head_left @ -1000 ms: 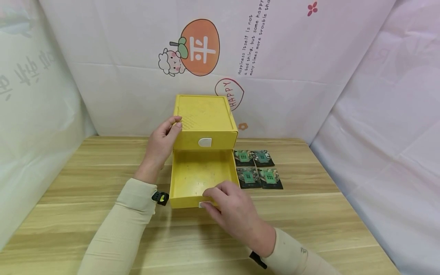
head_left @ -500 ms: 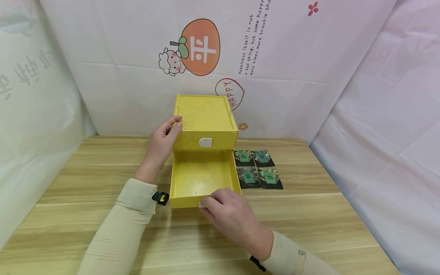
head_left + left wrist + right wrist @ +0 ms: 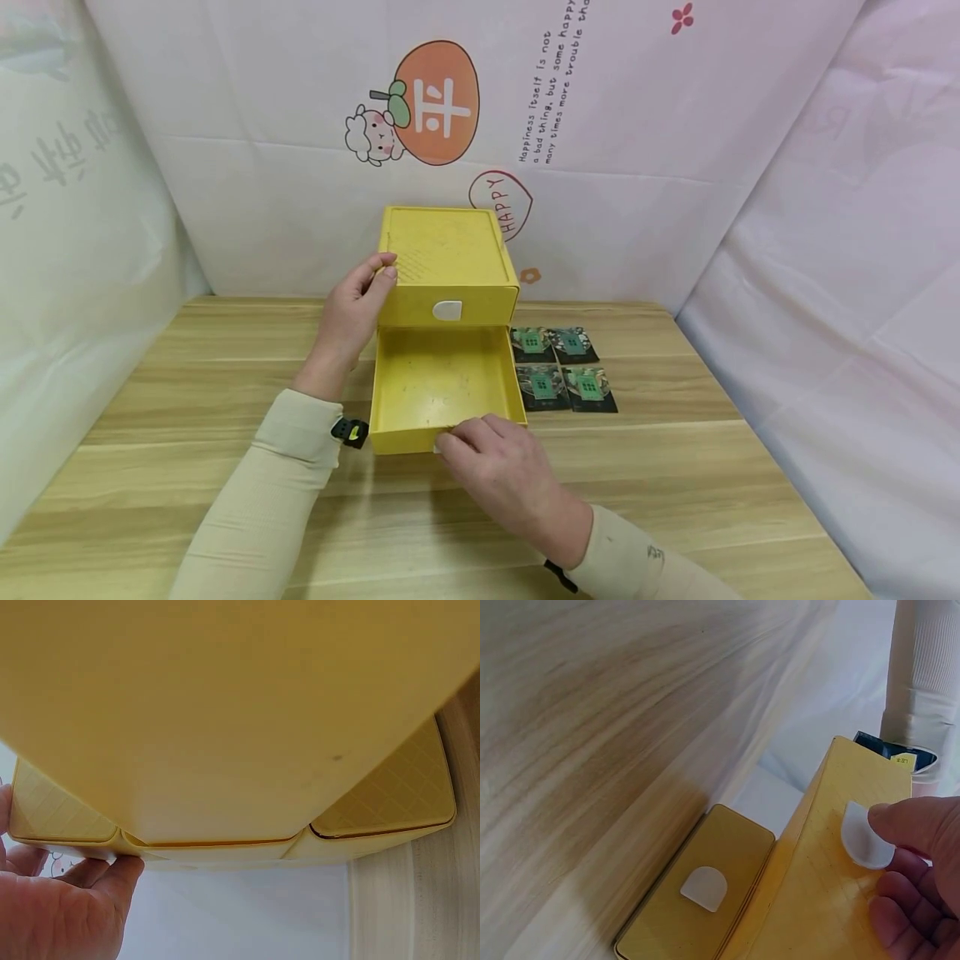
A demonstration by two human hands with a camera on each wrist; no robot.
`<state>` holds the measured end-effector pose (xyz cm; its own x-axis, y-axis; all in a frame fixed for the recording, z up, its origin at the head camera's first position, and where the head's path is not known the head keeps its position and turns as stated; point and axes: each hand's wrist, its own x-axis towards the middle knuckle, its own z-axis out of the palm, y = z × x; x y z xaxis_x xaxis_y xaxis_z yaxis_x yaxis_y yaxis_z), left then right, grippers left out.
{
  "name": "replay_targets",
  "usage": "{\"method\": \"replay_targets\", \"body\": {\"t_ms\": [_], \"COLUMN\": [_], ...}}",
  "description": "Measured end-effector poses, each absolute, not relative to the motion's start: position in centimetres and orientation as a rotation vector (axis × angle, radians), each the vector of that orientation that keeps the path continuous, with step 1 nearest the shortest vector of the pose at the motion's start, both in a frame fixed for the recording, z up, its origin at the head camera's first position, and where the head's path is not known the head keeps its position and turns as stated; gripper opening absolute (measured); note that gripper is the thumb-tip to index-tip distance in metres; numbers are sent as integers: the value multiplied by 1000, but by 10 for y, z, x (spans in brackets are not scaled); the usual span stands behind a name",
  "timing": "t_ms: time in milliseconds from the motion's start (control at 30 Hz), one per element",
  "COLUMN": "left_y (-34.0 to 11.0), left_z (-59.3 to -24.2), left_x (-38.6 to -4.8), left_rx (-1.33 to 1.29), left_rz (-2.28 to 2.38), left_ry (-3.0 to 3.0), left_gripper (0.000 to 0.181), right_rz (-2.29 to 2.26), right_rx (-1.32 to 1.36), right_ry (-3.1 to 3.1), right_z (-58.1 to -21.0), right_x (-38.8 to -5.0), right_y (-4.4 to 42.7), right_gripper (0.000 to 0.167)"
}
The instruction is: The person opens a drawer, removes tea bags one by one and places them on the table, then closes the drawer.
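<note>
A yellow two-drawer box (image 3: 450,242) stands on the table. Its upper drawer is closed; the lower drawer (image 3: 438,383) is pulled out, with nothing visible inside. My left hand (image 3: 348,317) holds the box's upper left front edge, fingertips bent over the top. In the left wrist view the fingers of that hand (image 3: 67,911) touch the box's edge. At the lower drawer's front is my right hand (image 3: 513,475), fingers curled. The right wrist view has the right hand (image 3: 922,862) with its thumb on the lower drawer's white tab (image 3: 864,841) and the other fingers bent beneath.
Several dark square cards with green centres (image 3: 566,375) lie flat to the right of the box on the wooden table (image 3: 675,500). A printed white cloth (image 3: 300,208) hangs behind the box, with pale cloth at both sides.
The right hand's fingers have come down from above the lower drawer's front edge and curled in at the white tab. The left hand, box and cards have not visibly moved.
</note>
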<state>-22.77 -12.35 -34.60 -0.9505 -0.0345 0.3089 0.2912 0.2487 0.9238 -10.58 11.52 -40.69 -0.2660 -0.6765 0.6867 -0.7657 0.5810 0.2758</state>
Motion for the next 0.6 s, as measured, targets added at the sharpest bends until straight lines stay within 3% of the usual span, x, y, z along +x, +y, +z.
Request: {"method": "replay_targets", "body": {"t_ms": [67, 267, 600], "left_y": [-124, -123, -123], "left_z": [-346, -345, -346], "left_x": [-228, -227, -229], "left_rx": [-238, -244, -236], "left_rz": [-1755, -1755, -1767], "left_ry": [-2261, -2256, -2254], "left_gripper": [48, 48, 48], "right_rz": [141, 140, 128], "right_rx": [1147, 1122, 1096], "right_ry": [-1988, -1988, -2036], "right_z": [-407, -407, -407], "right_x": [-107, -108, -112], "right_y": [115, 113, 113], "right_gripper": [4, 26, 23]}}
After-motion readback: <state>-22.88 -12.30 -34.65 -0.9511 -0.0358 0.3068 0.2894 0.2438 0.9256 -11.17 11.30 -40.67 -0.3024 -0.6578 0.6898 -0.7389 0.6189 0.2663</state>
